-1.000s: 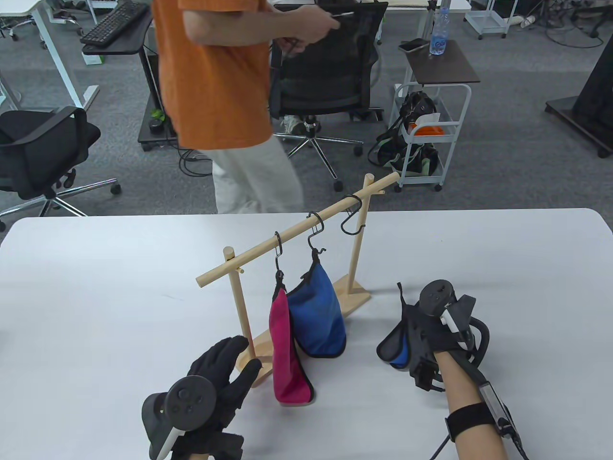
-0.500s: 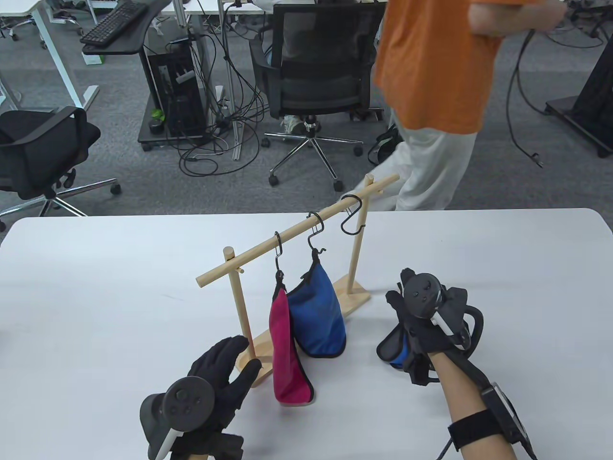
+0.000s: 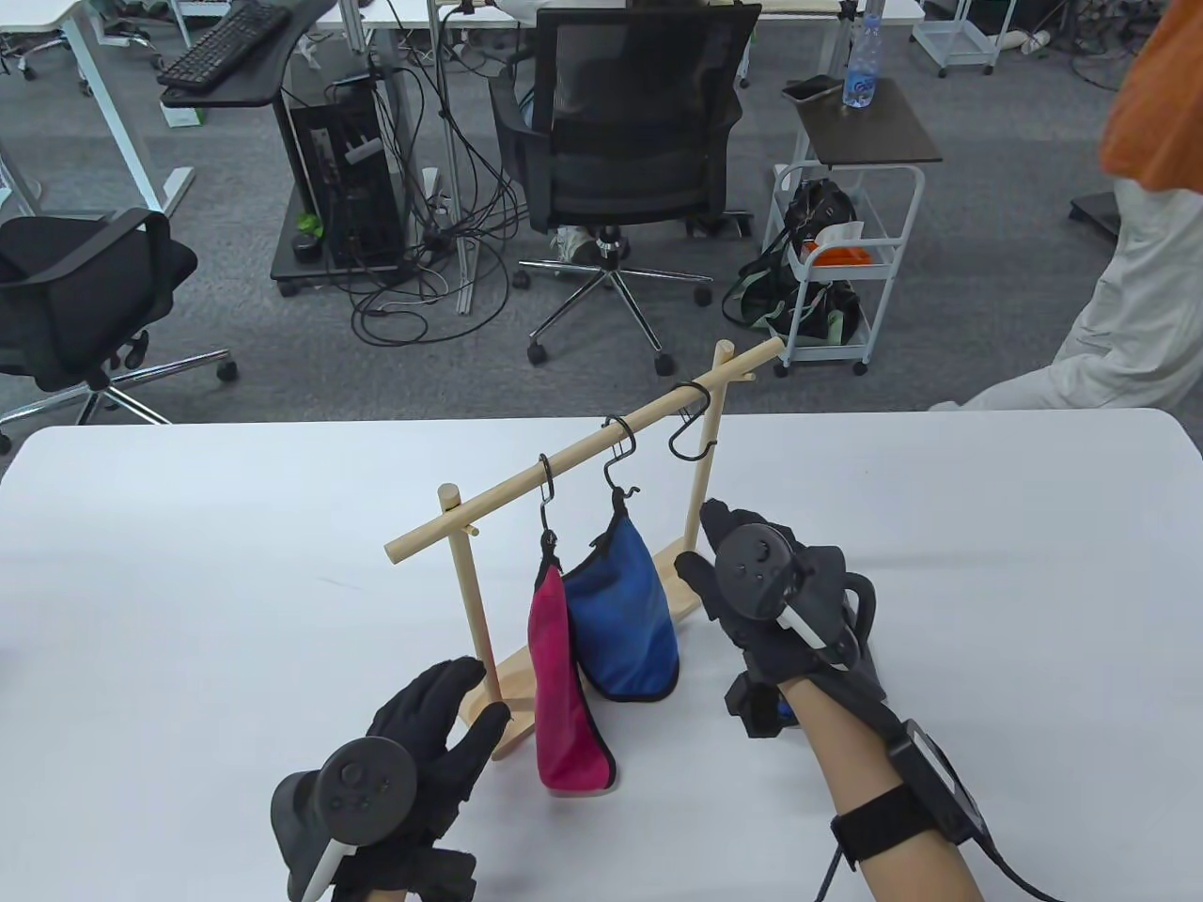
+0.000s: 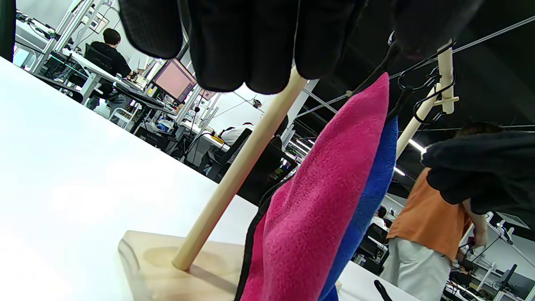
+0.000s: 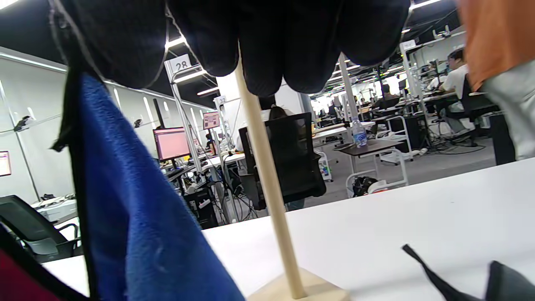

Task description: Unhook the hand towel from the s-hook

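A wooden rack (image 3: 583,451) stands mid-table with three black S-hooks. A pink towel (image 3: 564,695) hangs from the left hook (image 3: 545,489). A blue towel (image 3: 625,611) hangs from the middle hook (image 3: 617,460). The right hook (image 3: 691,423) is bare. My left hand (image 3: 475,700) rests open on the rack's base (image 3: 507,738) beside the left post (image 3: 475,601). My right hand (image 3: 700,537) is open and empty, raised beside the right post (image 3: 697,507), just right of the blue towel. Another blue-and-black towel (image 3: 763,709) lies on the table under my right forearm. The pink towel (image 4: 317,209) fills the left wrist view.
The white table (image 3: 188,583) extends wide on both sides of the rack. Beyond its far edge are an office chair (image 3: 639,122), a white cart (image 3: 846,263) and a person in orange (image 3: 1147,188) at the right edge.
My right hand let go of the towel lying on the table and moved up and left to the rack's right post. The bystander walked from left to right. My left hand stayed put.
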Tool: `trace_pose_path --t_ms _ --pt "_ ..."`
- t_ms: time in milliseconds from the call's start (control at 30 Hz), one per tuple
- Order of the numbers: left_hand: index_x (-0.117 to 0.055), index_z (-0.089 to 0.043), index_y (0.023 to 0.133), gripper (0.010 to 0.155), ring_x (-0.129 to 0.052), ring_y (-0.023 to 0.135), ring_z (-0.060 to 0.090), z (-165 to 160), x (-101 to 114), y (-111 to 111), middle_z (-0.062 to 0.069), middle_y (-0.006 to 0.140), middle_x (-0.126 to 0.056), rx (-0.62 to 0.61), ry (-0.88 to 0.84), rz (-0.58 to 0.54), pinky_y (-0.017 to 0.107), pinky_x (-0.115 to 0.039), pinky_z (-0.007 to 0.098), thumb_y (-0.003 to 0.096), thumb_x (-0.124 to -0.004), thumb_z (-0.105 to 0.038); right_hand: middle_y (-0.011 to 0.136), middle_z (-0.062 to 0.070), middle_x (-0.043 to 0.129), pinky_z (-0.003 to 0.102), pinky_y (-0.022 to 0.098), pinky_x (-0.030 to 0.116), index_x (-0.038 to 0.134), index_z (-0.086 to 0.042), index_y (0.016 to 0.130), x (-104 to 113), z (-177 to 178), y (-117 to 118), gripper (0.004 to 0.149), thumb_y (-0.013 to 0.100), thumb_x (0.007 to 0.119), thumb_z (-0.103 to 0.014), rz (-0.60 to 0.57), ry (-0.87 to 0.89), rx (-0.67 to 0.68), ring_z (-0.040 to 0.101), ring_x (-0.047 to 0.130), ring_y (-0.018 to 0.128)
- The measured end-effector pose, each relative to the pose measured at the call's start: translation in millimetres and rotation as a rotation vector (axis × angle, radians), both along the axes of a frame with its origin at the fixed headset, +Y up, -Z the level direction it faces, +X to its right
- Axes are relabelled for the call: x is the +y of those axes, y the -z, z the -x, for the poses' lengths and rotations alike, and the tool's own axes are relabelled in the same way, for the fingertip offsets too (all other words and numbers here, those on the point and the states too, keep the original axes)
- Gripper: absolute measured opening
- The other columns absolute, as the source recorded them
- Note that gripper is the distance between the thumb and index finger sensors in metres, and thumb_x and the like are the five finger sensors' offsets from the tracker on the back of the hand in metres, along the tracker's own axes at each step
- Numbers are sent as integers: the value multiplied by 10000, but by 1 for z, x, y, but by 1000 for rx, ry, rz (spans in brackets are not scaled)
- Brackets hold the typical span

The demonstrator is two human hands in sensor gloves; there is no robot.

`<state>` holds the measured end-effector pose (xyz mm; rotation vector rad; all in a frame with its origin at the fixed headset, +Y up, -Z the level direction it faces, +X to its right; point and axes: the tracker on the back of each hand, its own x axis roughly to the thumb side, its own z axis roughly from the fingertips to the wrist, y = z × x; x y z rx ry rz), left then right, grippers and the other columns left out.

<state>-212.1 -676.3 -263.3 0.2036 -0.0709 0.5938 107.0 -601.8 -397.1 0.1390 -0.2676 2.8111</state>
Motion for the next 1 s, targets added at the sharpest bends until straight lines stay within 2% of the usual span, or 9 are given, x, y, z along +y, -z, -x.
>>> trace_pose_path --t_ms 433,767,1000 --pt "-671 -272 1109 638 -778 1028 438 2 0 0 117 1135 -756 6 -10 -4 757 -596 658 589 -649 -641 1109 202 706 591 738 601 580 -185 1140 -14 38 17 632 614 741 -496 34 80 70 439 745 971" --pt "-670 -273 1110 638 -776 1029 441 2 0 0 118 1136 -754 6 -10 -4 757 -596 658 589 -649 -641 953 131 853 534 687 682 713 -210 1034 -21 48 22 422 642 734 -362 13 147 70 358 877 823" --pt "-671 -274 1108 636 -777 1027 441 4 1 0 118 1135 -756 9 -16 -4 757 -597 657 589 -650 -641 853 114 901 504 630 728 740 -191 1004 -20 46 19 390 639 734 -327 -17 141 57 311 928 714"
